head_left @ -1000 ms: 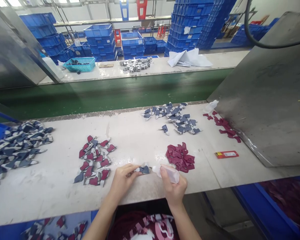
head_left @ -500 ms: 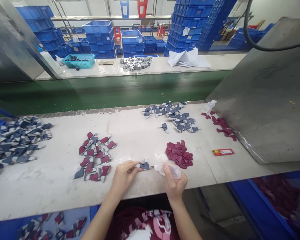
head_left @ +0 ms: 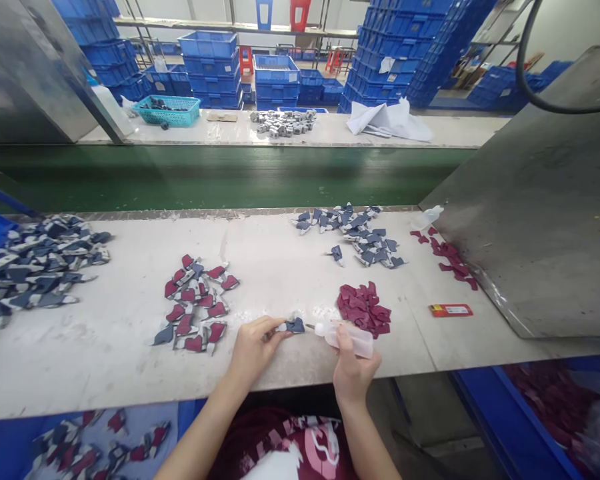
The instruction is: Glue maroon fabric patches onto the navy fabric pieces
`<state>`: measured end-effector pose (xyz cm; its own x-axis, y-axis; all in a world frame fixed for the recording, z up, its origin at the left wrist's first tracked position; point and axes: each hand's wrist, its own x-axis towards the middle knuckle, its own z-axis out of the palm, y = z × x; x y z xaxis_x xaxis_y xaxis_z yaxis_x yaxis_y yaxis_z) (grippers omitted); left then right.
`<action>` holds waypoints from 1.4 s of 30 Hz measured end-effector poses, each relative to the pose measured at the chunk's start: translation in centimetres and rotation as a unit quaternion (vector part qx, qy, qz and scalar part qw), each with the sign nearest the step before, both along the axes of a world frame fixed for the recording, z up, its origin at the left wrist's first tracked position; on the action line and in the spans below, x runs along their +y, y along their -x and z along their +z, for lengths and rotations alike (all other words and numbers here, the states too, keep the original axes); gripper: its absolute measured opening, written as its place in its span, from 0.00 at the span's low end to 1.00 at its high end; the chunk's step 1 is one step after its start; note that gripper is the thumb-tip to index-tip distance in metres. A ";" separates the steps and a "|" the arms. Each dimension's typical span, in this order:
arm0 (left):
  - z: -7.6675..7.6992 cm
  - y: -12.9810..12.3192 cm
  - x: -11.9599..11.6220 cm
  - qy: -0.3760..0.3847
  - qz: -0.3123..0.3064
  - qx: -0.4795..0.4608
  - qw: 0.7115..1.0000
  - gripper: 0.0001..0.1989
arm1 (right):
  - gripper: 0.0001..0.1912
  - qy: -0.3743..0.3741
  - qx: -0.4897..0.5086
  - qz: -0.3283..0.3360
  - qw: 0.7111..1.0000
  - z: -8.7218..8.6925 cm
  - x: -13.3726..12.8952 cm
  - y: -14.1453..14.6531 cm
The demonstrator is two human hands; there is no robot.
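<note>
My left hand (head_left: 254, 347) pinches a small blue-grey and white part (head_left: 295, 325) just above the front of the white table. My right hand (head_left: 354, 370) is closed around a translucent squeeze bottle (head_left: 353, 338), tilted sideways, its thin dark tip pointing left at the part, a small gap apart. Right behind the bottle lies a pile of maroon pieces (head_left: 364, 308). Left of my left hand are parts with maroon pieces on them (head_left: 193, 303). Farther back sits a group of blue-grey and white parts (head_left: 373, 237).
A large heap of blue-grey parts (head_left: 40, 267) covers the table's left end. On the right are a red packet (head_left: 451, 311), more maroon pieces (head_left: 450, 259), another bottle (head_left: 427, 217) and a slanted metal panel (head_left: 545, 200). Blue bins (head_left: 540, 427) stand below the front edge.
The view has shifted slightly, moving the scene a little to the right. The bottle shows more fully in my right hand, its tip still near the part. Both hands keep their holds.
</note>
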<state>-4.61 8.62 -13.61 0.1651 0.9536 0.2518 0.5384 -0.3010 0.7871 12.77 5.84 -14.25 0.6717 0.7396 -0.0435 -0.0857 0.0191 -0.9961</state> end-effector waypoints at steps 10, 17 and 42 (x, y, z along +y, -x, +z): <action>-0.2 -0.1 -0.1 0.002 0.003 -0.003 1.000 0.07 | 0.23 0.006 -0.108 0.066 0.992 1.3 0.6 1.1; -0.1 -0.1 -0.1 -0.004 -0.004 -0.013 1.000 0.07 | 0.21 0.013 -0.110 0.074 0.991 1.5 0.6 1.0; 0.0 0.0 -0.1 -0.005 -0.018 -0.019 1.000 0.08 | 0.20 0.029 -0.087 0.005 0.996 1.2 0.0 -0.9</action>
